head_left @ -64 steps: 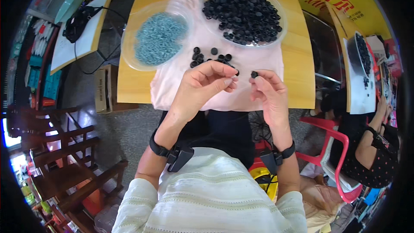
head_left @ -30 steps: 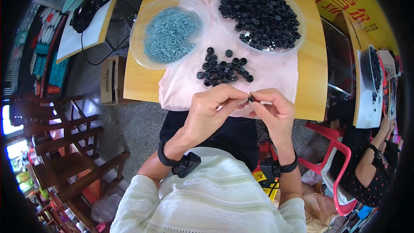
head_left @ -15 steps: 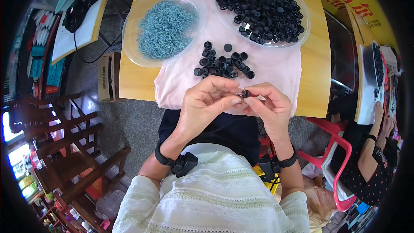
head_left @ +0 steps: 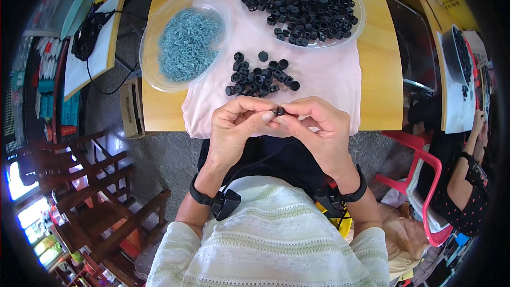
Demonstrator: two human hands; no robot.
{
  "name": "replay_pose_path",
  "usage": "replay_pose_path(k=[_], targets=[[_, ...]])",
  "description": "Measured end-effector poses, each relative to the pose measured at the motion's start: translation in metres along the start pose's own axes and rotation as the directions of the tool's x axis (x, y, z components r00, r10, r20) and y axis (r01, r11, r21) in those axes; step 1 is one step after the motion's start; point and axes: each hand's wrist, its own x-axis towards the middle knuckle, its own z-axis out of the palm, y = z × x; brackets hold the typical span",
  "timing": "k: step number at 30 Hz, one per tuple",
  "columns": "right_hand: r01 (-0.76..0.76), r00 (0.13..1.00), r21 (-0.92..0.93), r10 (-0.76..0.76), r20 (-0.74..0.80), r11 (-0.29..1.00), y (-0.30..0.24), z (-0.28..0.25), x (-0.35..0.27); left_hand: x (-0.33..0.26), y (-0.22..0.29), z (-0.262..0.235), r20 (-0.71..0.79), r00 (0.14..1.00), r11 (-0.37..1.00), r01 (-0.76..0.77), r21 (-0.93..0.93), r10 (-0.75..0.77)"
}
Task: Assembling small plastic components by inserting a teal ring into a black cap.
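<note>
My left hand (head_left: 230,127) and my right hand (head_left: 322,132) meet fingertip to fingertip above the near edge of a pink cloth (head_left: 332,77). Between them is a small black plastic cap (head_left: 280,110), pinched by the right thumb and forefinger. The left thumb and forefinger are closed right against it; the screw they held a moment earlier is hidden now. Just beyond the hands, several loose black caps (head_left: 259,78) lie heaped on the cloth.
A clear round tub (head_left: 144,66) of bluish screws (head_left: 190,45) stands at left; another clear tub (head_left: 364,18) at right is heaped with black caps. Both rest on the wooden table (head_left: 380,85). A red chair (head_left: 433,186) and another person's arm (head_left: 461,183) are at right, wooden chairs (head_left: 101,196) at left.
The screw that showed between the left fingers and the cap is no longer visible, and the hands are closer together. The view has shifted, so the table things appear further left.
</note>
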Motion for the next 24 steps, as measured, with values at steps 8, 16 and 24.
replay_pose_path(k=[8, 16, 24], targets=[[0.143, 0.989, -0.29, -0.145, 0.015, 0.946, -0.001, 0.004, 0.007, 0.001, 0.005, -0.002, -0.038, 0.999, 0.999, -0.007, -0.047, 0.005], [0.079, 0.996, -0.147, -0.084, -0.029, 0.986, 0.008, 0.004, -0.001, -0.005, -0.002, 0.004, -0.072, 0.996, 0.995, -0.046, 0.09, 0.052], [-0.069, 0.998, 0.014, 0.07, -0.01, 0.997, 0.012, -0.005, 0.002, -0.003, 0.013, 0.004, -0.12, 0.993, 0.997, 0.0, 0.081, 0.009]])
